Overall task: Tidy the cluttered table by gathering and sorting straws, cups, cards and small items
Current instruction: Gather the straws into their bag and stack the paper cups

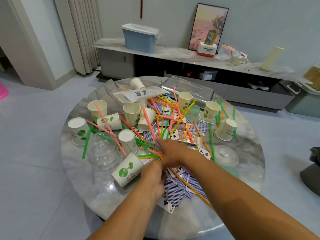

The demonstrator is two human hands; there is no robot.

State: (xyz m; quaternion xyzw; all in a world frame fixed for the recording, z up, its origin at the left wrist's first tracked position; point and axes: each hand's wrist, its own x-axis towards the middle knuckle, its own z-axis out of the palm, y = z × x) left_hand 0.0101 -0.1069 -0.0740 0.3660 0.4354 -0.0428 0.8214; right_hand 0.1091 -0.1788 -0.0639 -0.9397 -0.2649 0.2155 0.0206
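Right hand point(170, 150) reaching over straws point(149, 155) at table point(249, 153) centre, grip blurred, cannot tell; left hand point(153, 177) beside it, grip unclear too. Straws looking light, slippery, bendy; best bunching mid-length.

White cups point(97, 108) with green print

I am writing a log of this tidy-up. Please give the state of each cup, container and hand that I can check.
Left hand: in the straws, grip unclear.
Right hand: fingers reaching into straws.
Cup by left hand: lying on its side.
Far left cup: upside down.
Cup with pink straw: upright.
Blue bin: lined, open.
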